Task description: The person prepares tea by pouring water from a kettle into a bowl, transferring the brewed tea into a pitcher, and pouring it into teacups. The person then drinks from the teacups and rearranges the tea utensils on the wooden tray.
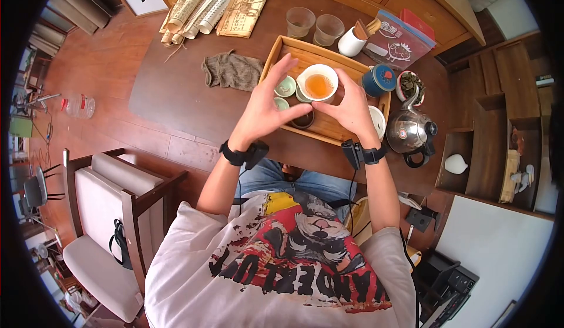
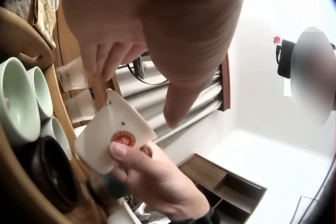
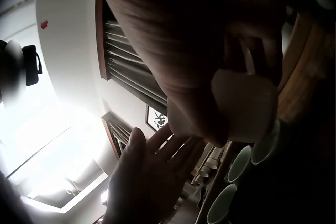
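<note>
Over the wooden tray (image 1: 306,51), my right hand (image 1: 353,106) holds a white tea pitcher (image 1: 302,87) with amber tea in it. Its thumb presses the pitcher's side, close to a red round mark seen in the left wrist view; the other fingers go round the far side, at the handle. My left hand (image 1: 262,109) is on the pitcher's other side, thumb and fingers spread apart, holding nothing. Below the hands, pale green cups (image 1: 286,85) and a dark round cup (image 1: 303,120) sit on the tray, partly hidden.
On the tray's right are a blue canister (image 1: 376,82) and a white vessel (image 1: 378,116). A steel kettle (image 1: 404,133) and a bowl of leaves (image 1: 412,81) stand beyond its edge. Glasses (image 1: 299,22) and a white holder (image 1: 351,44) line the back. A brown cloth (image 1: 231,71) lies left.
</note>
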Demonstrator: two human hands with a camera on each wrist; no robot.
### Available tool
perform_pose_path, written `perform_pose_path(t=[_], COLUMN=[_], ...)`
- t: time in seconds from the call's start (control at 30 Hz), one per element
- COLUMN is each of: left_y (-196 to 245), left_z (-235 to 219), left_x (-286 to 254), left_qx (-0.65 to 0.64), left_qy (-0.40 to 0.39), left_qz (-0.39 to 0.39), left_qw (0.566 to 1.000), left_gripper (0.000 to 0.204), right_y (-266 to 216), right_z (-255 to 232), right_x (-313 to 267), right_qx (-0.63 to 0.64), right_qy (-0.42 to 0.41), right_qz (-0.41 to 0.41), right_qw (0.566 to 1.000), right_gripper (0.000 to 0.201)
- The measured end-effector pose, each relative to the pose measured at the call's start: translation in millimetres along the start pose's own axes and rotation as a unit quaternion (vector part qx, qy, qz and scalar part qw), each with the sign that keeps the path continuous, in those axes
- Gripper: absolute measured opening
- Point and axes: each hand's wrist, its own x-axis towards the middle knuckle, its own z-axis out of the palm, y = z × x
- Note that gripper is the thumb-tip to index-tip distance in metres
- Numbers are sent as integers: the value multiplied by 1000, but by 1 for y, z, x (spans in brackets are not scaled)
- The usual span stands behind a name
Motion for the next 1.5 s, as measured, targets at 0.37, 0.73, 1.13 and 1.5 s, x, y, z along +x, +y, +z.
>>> perform_pose_path(t=[0.37, 0.73, 1.13, 1.5], left_y=[-31, -50, -52, -55], left_z=[-36, -41, -41, -42], left_x=[54, 80, 81, 79], left_qx=[-218, -211, -209, -197], left_qy=[-182, -222, -203, -206], left_qz=[-74, -67, -53, -71], left_qw=[956, 950, 955, 956], left_gripper=[72, 72, 70, 75], right_y=[-2, -3, -6, -8], right_z=[-1, -4, -10, -11], right_x=[4, 14, 22, 24], right_qx=[-13, -48, -101, -105], right_qy=[-17, -33, -63, -75], right_qz=[-22, -28, -30, -20], right_qw=[1000, 998, 992, 992], right_gripper=[73, 70, 72, 73])
